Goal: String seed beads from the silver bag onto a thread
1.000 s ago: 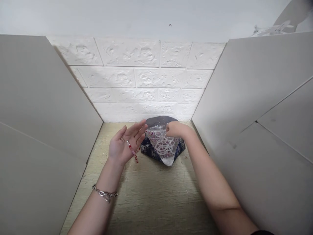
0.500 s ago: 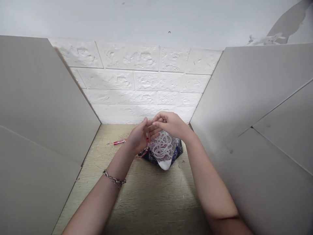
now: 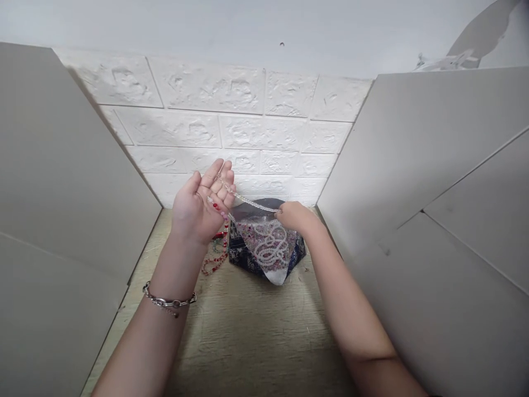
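My left hand (image 3: 200, 207) is palm up with its fingers stretched out, and a string of clear, red and pink beads (image 3: 215, 206) lies across it. From those fingers a strand of clear beads (image 3: 256, 205) runs to my right hand (image 3: 292, 216), whose fingers are pinched on it. Below and between the hands sits a dark blue patterned pouch (image 3: 243, 255) with a clear bead-filled front, and loops of white beads (image 3: 271, 251) show there. Left of the pouch, a red and clear beaded string (image 3: 212, 267) rests on the table.
The wooden table (image 3: 256, 336) lies between a grey panel (image 3: 61, 182) on the left and another panel (image 3: 421, 165) on the right. A white brick-pattern wall (image 3: 185, 129) stands behind. Something red, partly hidden, is beside the pouch.
My hands have moved apart, the left one up and leftward with its palm now turned up. The clear strand is now stretched between them, and more of the pouch shows.
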Demonstrator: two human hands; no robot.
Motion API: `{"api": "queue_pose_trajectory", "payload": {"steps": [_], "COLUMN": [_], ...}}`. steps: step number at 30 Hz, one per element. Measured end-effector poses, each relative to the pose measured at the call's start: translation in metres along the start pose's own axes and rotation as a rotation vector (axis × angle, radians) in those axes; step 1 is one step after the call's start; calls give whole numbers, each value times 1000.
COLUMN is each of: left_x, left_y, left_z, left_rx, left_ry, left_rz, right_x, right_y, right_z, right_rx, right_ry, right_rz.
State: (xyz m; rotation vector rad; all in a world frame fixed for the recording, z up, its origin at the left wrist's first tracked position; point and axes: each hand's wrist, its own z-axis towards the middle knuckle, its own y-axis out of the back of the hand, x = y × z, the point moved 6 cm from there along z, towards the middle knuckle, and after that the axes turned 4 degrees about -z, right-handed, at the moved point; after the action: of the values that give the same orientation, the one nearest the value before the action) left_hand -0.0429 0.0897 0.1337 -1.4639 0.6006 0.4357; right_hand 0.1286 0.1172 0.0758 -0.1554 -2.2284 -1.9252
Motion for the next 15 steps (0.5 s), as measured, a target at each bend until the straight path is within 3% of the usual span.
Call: {"api": "queue_pose_trajectory", "payload": {"steps": [3, 8, 11, 15], "left_x": [8, 32, 47, 67], "left_y": [4, 13, 15, 16], "left_z": [3, 9, 10, 10], "left_rx": [25, 93, 147, 184], "left_ry": [92, 311, 426, 502], "left_rz": [-8, 158, 241, 276], "right_x": [-10, -16, -8, 17], "right_y": [3, 9, 25, 44], "right_z": [4, 6, 0, -21], "right_rx": [-26, 13, -84, -141], "right_ry": [-54, -46, 124, 403], "right_rz": [31, 631, 820, 871]}}
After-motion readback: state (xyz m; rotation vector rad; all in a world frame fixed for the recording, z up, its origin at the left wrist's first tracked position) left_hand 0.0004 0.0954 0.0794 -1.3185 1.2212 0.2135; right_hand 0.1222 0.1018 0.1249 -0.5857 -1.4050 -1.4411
